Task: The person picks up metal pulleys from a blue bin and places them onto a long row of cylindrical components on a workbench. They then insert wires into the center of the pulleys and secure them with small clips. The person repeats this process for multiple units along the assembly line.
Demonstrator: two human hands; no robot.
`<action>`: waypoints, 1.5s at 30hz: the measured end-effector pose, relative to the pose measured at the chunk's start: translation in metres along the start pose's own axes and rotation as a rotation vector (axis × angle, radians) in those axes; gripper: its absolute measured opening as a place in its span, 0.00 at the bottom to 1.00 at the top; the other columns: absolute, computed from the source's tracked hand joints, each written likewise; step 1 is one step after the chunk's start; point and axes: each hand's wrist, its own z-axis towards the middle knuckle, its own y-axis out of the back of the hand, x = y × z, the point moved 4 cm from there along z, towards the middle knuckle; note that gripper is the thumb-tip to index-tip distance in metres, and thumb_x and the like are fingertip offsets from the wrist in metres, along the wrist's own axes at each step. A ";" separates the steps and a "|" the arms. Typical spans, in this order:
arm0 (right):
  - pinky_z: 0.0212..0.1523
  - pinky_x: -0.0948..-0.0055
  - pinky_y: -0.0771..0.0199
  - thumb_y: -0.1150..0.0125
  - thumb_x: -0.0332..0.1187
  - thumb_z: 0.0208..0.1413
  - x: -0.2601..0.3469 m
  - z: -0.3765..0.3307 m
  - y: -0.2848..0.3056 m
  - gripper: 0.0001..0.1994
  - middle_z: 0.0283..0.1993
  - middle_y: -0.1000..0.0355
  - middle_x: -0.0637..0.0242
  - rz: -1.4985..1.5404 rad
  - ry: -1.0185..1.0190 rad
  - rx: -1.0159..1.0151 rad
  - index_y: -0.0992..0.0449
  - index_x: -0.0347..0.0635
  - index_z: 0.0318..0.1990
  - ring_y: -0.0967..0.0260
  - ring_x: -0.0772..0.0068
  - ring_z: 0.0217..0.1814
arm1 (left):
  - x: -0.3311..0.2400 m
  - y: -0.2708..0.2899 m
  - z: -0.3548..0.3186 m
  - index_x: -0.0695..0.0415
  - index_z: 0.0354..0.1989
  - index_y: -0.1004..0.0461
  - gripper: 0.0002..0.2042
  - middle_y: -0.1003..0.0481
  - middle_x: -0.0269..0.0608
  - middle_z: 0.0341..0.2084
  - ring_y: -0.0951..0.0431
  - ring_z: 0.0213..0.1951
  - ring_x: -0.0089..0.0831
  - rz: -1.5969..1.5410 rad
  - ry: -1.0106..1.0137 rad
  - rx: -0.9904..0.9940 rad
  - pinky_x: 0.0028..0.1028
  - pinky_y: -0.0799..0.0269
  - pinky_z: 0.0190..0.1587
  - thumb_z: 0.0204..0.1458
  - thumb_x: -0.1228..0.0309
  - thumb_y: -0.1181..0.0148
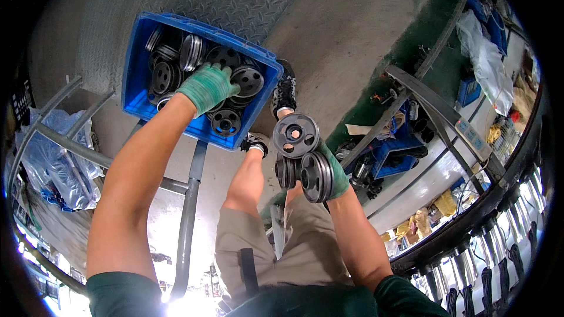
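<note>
My left hand [207,88], in a green knitted glove, was inside the blue rectangular plastic bin [268,82], palm down over the dark round metal discs with silvery rims [191,51] piled there. Its fingers lay slightly spread against them; I cannot tell whether they pinched one. My right hand [339,179], gloved in green too, was to the right of the bin and nearer my body, clasped around a cluster of matching dark metal discs [316,177] (a clumsy bundle, faces turned several ways). The bin sat by a grey metal tube frame [191,199], just left of my black shoe [284,89].

I judged the step in hand to be handling discs at the bin, one hand loaded. The next move seemed to call for a sure left-hand hold on a rim, without loosening the right.
</note>
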 end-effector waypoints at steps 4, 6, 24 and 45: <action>0.66 0.68 0.27 0.44 0.32 0.68 -0.008 -0.011 0.011 0.25 0.66 0.31 0.66 0.192 0.028 0.038 0.37 0.41 0.70 0.30 0.71 0.64 | -0.010 0.005 -0.004 0.49 0.47 0.19 0.12 0.22 0.53 0.43 0.19 0.48 0.50 -0.014 0.021 0.060 0.45 0.22 0.49 0.56 0.72 0.43; 0.67 0.70 0.28 0.43 0.28 0.67 -0.006 -0.023 0.007 0.25 0.66 0.31 0.66 0.385 0.000 0.059 0.38 0.40 0.70 0.30 0.72 0.64 | -0.016 -0.003 -0.011 0.52 0.43 0.20 0.09 0.22 0.56 0.39 0.18 0.43 0.52 -0.069 0.097 0.001 0.46 0.21 0.44 0.55 0.73 0.42; 0.35 0.64 0.30 0.39 0.38 0.52 0.184 -0.384 -0.102 0.06 0.31 0.31 0.68 -1.740 1.472 -0.335 0.24 0.47 0.33 0.32 0.64 0.34 | -0.135 0.257 -0.236 0.57 0.46 0.26 0.08 0.21 0.39 0.33 0.19 0.38 0.31 -1.668 0.610 -0.980 0.32 0.19 0.35 0.59 0.79 0.45; 0.52 0.63 0.24 0.39 0.31 0.56 0.540 -0.534 -0.080 0.14 0.49 0.25 0.60 -1.494 1.649 -1.392 0.23 0.39 0.49 0.26 0.59 0.51 | -0.170 0.953 0.144 0.63 0.54 0.30 0.20 0.21 0.43 0.41 0.19 0.39 0.31 -1.422 -0.204 -0.515 0.31 0.19 0.39 0.52 0.82 0.34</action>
